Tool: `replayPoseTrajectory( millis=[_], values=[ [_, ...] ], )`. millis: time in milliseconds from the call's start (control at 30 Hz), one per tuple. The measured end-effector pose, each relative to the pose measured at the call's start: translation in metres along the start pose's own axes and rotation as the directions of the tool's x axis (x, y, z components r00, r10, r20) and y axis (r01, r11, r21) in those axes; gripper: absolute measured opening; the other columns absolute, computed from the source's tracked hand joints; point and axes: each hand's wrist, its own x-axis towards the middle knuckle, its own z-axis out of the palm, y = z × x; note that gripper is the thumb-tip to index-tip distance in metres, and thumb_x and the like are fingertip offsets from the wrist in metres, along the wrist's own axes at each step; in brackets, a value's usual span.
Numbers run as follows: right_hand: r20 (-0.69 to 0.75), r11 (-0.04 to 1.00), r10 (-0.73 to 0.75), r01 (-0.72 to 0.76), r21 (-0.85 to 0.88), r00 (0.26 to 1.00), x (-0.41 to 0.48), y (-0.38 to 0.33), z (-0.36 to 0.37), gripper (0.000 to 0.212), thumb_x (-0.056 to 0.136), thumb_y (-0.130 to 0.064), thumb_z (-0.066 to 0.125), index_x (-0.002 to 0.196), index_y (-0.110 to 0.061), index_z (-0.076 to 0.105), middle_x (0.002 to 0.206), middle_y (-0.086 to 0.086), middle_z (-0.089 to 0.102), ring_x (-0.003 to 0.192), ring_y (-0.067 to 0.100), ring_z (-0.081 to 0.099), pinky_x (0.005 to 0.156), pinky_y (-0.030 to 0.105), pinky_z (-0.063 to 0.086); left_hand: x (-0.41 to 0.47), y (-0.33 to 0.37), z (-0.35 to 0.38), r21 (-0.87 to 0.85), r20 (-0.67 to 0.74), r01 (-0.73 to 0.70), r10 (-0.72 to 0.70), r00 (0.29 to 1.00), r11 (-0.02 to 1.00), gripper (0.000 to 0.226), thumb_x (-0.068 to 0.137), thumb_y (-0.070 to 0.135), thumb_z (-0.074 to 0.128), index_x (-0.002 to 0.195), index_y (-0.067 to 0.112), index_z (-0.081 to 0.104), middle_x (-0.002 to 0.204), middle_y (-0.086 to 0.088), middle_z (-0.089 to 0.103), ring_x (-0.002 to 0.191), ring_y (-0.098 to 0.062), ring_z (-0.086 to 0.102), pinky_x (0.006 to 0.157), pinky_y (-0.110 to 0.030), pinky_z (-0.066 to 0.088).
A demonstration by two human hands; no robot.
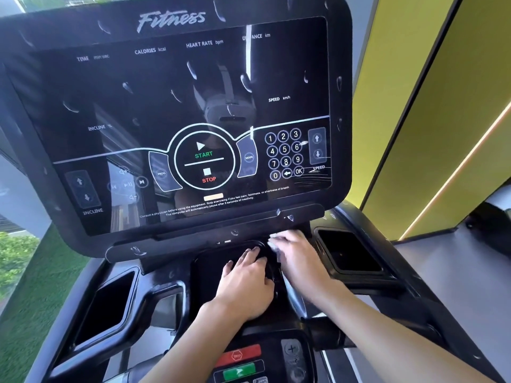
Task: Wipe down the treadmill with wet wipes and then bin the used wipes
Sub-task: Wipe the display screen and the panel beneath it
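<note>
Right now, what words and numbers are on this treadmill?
"Fitness": console frame.
"TIME", "CALORIES", "HEART RATE", "SPEED", "INCLINE": screen.
"START", "STOP", "PROG", "MODE": middle controls.
"0"-"9", "OK": keypad.
"Consult a physician before using the equipment": warning line.
Lower buttons: too blurred.

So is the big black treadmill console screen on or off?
Apparently off: the black console screen shows only printed labels, no lit readings, just reflections.
</note>
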Motion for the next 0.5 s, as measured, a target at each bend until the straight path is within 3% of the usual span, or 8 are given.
replayPoseTrajectory(
  millis=[67, 133, 267, 333, 400, 500],
  values=[
    [0.164, 0.991, -0.114, 0.102, 0.081, 0.98, -0.004, -0.007, -0.008, 0.031, 0.097, -0.008, 0.049, 0.121, -0.012, 0.068, 0.123, 0.0, 0.062, 0.118, 0.015, 0.054, 0.103, 0.028, 0.044, 0.001, -0.001, 0.001, -0.004, -0.014, -0.003, 0.003, 1.0, 1.0, 0.054, 0.094, 0.025, 0.043, 0.147, 0.02, 0.039, 0.163, 0.006, 0.017, 0.151, -0.01, 0.009, 0.123, -0.044, 0.012],
    [0.242, 0.976, -0.209, 0.188, 0.107, 0.948, -0.003, -0.014, -0.013, 0.039, 0.098, -0.013, 0.036, 0.123, -0.012, 0.065, 0.123, -0.003, 0.061, 0.121, 0.013, 0.048, 0.106, 0.024, 0.039, 0.001, 0.0, 0.002, -0.004, -0.032, -0.01, 0.01, 0.999, 1.0, 0.05, 0.092, 0.025, 0.044, 0.142, 0.021, 0.044, 0.158, 0.008, 0.025, 0.148, -0.01, 0.016, 0.121, -0.043, 0.016],
    [0.237, 0.975, -0.223, 0.215, 0.057, 0.946, -0.01, 0.0, -0.022, 0.031, 0.1, -0.015, 0.044, 0.116, -0.012, 0.07, 0.118, -0.003, 0.063, 0.11, 0.016, 0.05, 0.099, 0.028, 0.043, -0.002, 0.0, -0.001, -0.025, -0.033, -0.01, 0.009, 0.999, 1.0, 0.05, 0.093, 0.024, 0.043, 0.143, 0.023, 0.044, 0.16, 0.009, 0.021, 0.149, -0.008, 0.014, 0.122, -0.04, 0.014],
    [0.137, 0.992, -0.12, 0.122, -0.006, 0.983, -0.02, 0.02, -0.026, 0.033, 0.098, -0.018, 0.042, 0.104, -0.01, 0.073, 0.107, -0.001, 0.061, 0.097, 0.019, 0.051, 0.087, 0.036, 0.048, -0.002, 0.0, -0.001, -0.028, -0.03, -0.001, 0.0, 1.0, 1.0, 0.051, 0.094, 0.023, 0.042, 0.145, 0.021, 0.043, 0.163, 0.008, 0.018, 0.15, -0.008, 0.011, 0.123, -0.039, 0.011],
    [-0.011, 0.997, 0.068, -0.068, -0.031, 0.998, -0.025, 0.034, -0.029, 0.024, 0.098, -0.014, 0.048, 0.097, -0.002, 0.069, 0.1, 0.005, 0.054, 0.09, 0.025, 0.052, 0.079, 0.043, 0.05, -0.001, 0.0, -0.002, -0.032, -0.025, 0.005, -0.006, 1.0, 0.999, 0.049, 0.095, 0.023, 0.041, 0.144, 0.019, 0.044, 0.163, 0.007, 0.017, 0.151, -0.008, 0.009, 0.123, -0.039, 0.01],
    [-0.057, 0.969, 0.24, -0.243, -0.044, 0.969, -0.021, 0.027, -0.024, 0.012, 0.099, -0.013, 0.051, 0.107, -0.007, 0.058, 0.111, 0.014, 0.053, 0.098, 0.034, 0.055, 0.083, 0.041, 0.049, -0.001, 0.0, -0.001, -0.03, -0.023, 0.002, -0.003, 1.0, 1.0, 0.048, 0.095, 0.023, 0.042, 0.143, 0.018, 0.044, 0.163, 0.007, 0.019, 0.15, -0.008, 0.009, 0.123, -0.039, 0.011]
  ],
)
